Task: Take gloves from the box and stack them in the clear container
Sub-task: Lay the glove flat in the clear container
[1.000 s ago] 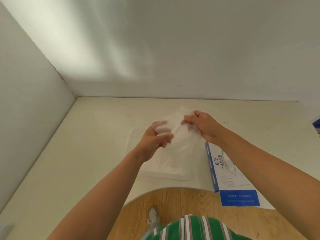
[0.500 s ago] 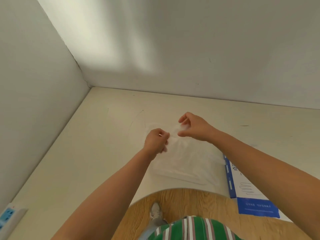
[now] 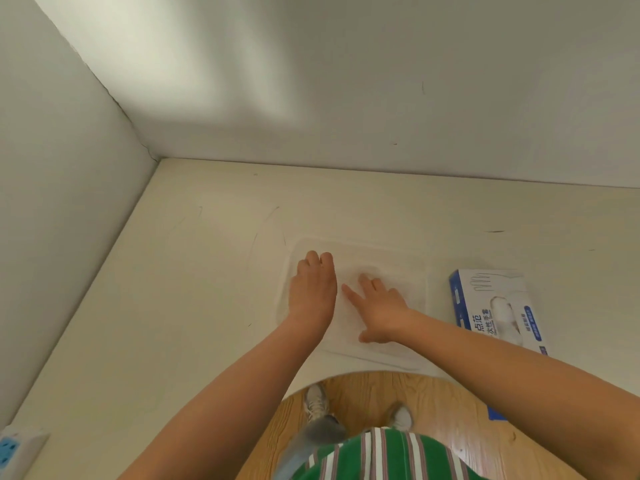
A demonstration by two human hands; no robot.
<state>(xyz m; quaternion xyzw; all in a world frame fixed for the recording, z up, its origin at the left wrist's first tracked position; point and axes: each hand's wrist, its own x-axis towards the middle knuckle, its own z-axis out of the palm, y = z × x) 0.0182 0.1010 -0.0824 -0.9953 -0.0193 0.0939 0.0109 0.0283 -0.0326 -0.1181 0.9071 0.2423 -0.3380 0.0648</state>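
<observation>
A shallow clear container (image 3: 414,271) lies flat on the cream table in front of me. Thin translucent gloves (image 3: 349,327) lie inside it, hard to tell apart. My left hand (image 3: 313,289) rests palm down on the container's left part, fingers straight and together. My right hand (image 3: 377,308) presses flat on the gloves in the middle, fingers spread. The blue and white glove box (image 3: 498,306) lies to the right of the container, its near end hidden behind my right forearm.
The table (image 3: 194,271) sits in a corner, with walls at the left and the back. A white power strip (image 3: 14,448) with blue sockets lies at the table's near left edge. A curved cut-out in the table's front edge shows wooden floor and my shoes.
Both hands held a glove up above the container by pinching it. Now they have come down and lie flat on the gloves inside it. The view has shifted left.
</observation>
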